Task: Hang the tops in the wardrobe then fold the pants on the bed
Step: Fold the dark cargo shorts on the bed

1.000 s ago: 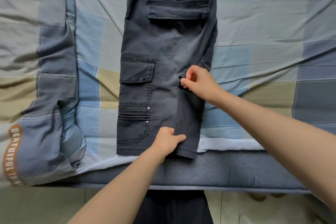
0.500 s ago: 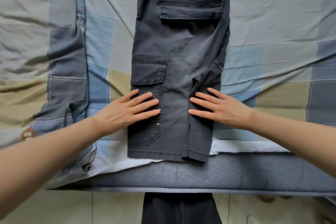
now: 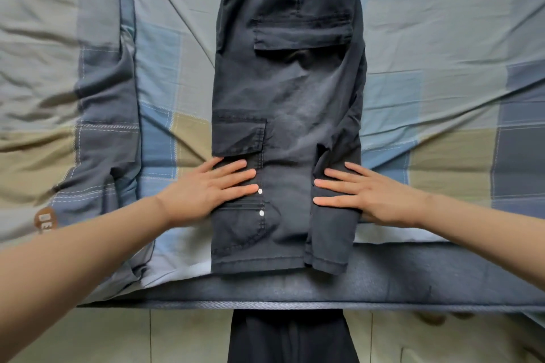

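pressing: we lay both palms flat, fingers spread, gripping nothing
left hand (image 3: 211, 188): on the side pocket, lower centre
right hand (image 3: 368, 194): on the right leg edge
pants (image 3: 287, 97): dark, centre, lengthwise on the checked bed (image 3: 442, 68)

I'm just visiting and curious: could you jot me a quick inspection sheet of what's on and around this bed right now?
Surface: bed covered by a wrinkled checked sheet in blue, grey and tan; dark mattress edge at the near side.
Job's things: dark cargo shorts folded in half lengthwise, flat, waistband away from the person, hems at the near edge.
Clutter: bunched blanket with brown lettering, left of the shorts.
Hands: left hand and right hand both flat, fingers spread, pressing the lower shorts.
Cables: nothing seen.
Surroundings: pale tiled floor below the bed; the person's dark clothing at the bottom.
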